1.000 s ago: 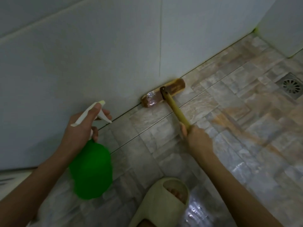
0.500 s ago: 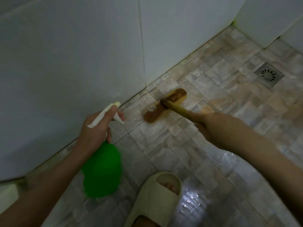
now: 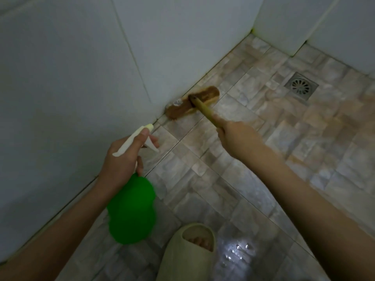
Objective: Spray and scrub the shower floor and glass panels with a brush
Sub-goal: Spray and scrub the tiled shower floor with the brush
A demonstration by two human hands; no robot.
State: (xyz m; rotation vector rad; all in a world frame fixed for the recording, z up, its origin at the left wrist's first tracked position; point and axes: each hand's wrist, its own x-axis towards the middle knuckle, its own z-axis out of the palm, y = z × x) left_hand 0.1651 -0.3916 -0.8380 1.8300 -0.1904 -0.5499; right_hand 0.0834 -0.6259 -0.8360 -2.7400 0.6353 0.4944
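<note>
Below, right hand (image 3: 237,136) fingers clamp the brush (image 3: 192,102) handle, its head on the shower floor (image 3: 284,159) against the far wall (image 3: 182,47); left hand (image 3: 123,159) fingers clamp a spray bottle (image 3: 132,209). Short, firm strokes along that edge would scrub best.

A wooden brush (image 3: 192,102) is seen on glossy wet stone-look floor tiles (image 3: 263,159); the drain grate (image 3: 301,86) is metal, the spray bottle (image 3: 132,211) green plastic.
</note>
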